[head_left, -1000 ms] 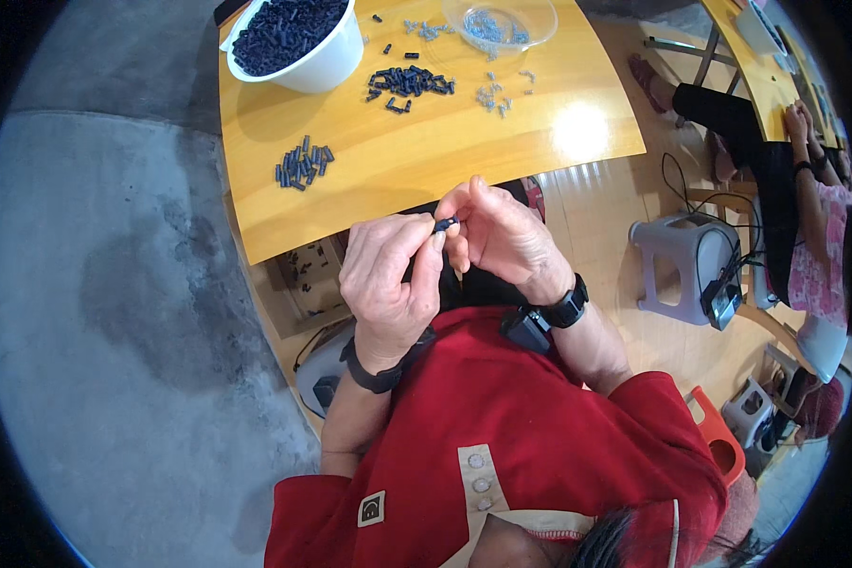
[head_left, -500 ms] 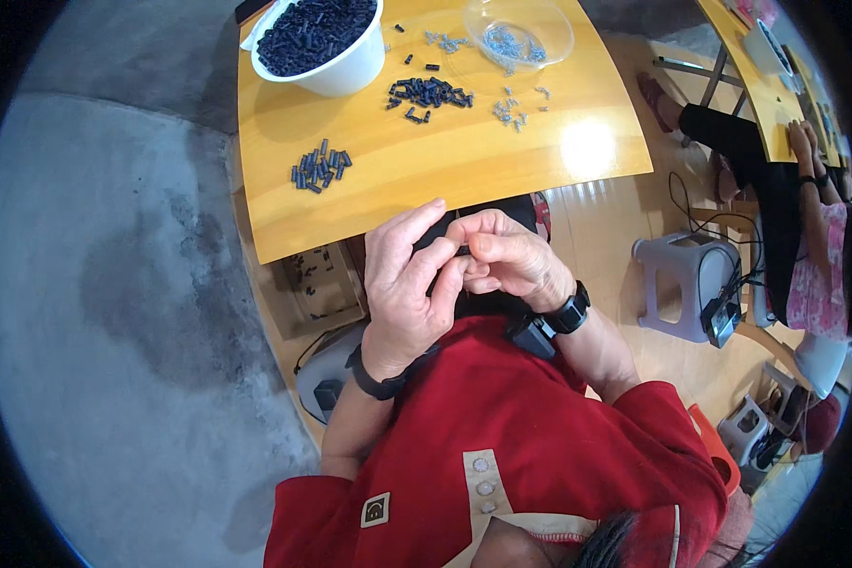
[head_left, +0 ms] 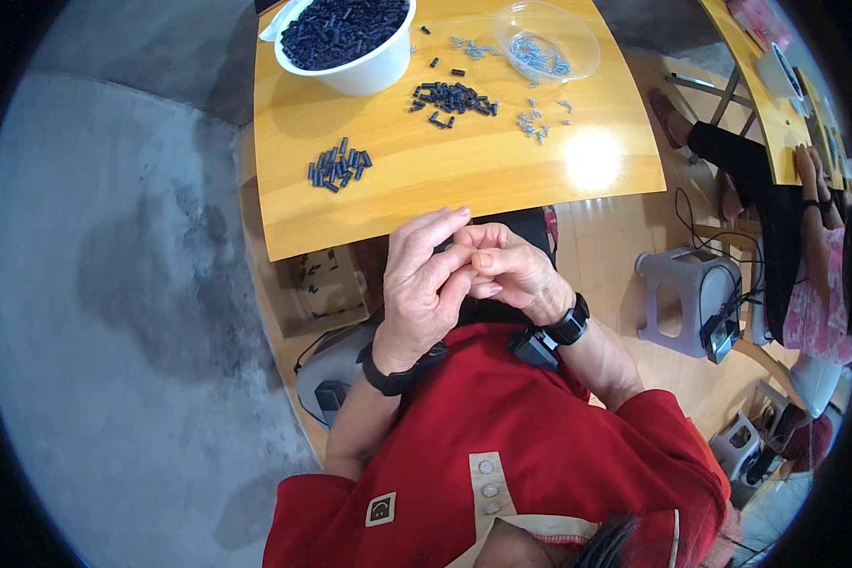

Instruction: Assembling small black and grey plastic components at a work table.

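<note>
My left hand (head_left: pixel 423 281) and my right hand (head_left: pixel 513 268) meet just off the front edge of the yellow table (head_left: pixel 502 185). Both are closed, thumbs and fingertips pinched together at one spot; whatever they hold there is hidden by the fingers. On the table lie a small pile of short black tubular pieces (head_left: pixel 339 168) at the left and a larger, looser pile of black pieces (head_left: pixel 454 97) farther back. Small silvery metal parts (head_left: pixel 533 123) are scattered to the right of it.
A white bucket (head_left: pixel 374 78) full of black pieces stands at the back left. Beside it is a clear shallow bowl (head_left: pixel 585 64) of metal parts. Below the table sits an open box (head_left: pixel 298 317). A stool (head_left: pixel 663 293) and a person (head_left: pixel 805 237) at another table are on the right.
The view has shifted slightly, so the table appears farther right. My hands stay pinched together; a small dark piece that showed between the fingertips is now covered.
</note>
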Demonstrator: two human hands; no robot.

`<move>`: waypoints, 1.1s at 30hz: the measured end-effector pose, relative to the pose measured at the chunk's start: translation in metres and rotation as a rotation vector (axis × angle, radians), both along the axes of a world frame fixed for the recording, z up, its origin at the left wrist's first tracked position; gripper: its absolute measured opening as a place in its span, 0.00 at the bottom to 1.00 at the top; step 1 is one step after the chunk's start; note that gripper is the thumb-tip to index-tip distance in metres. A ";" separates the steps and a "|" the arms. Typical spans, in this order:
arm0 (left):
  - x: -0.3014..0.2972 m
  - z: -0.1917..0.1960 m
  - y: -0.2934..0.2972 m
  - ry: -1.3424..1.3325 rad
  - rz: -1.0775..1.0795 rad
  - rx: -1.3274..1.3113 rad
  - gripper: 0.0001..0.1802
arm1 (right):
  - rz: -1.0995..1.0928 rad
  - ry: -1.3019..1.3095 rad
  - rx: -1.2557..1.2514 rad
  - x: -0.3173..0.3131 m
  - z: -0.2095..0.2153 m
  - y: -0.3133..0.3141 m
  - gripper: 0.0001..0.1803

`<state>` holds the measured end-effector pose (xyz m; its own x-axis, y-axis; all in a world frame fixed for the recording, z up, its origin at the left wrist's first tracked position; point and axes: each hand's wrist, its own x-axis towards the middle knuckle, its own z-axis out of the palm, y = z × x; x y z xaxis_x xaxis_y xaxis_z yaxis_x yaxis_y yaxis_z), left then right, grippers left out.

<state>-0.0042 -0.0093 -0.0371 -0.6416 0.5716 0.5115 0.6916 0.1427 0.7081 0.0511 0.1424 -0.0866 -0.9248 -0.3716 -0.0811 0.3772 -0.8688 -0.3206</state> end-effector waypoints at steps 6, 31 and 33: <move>-0.002 -0.007 -0.004 -0.041 0.015 0.054 0.14 | -0.010 -0.041 0.041 -0.006 0.004 -0.008 0.12; -0.124 -0.047 -0.032 0.255 0.642 -0.478 0.09 | -0.922 0.135 2.192 -0.094 0.012 0.052 0.08; -0.125 -0.048 -0.033 0.250 0.642 -0.489 0.09 | -0.908 0.140 2.227 -0.099 0.009 0.052 0.09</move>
<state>-0.1294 -0.0427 -0.0853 -0.8183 0.3287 0.4715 0.4998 0.8119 0.3016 -0.0479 0.1945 -0.0776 -0.7728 0.4740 0.4221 0.1639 0.7915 -0.5888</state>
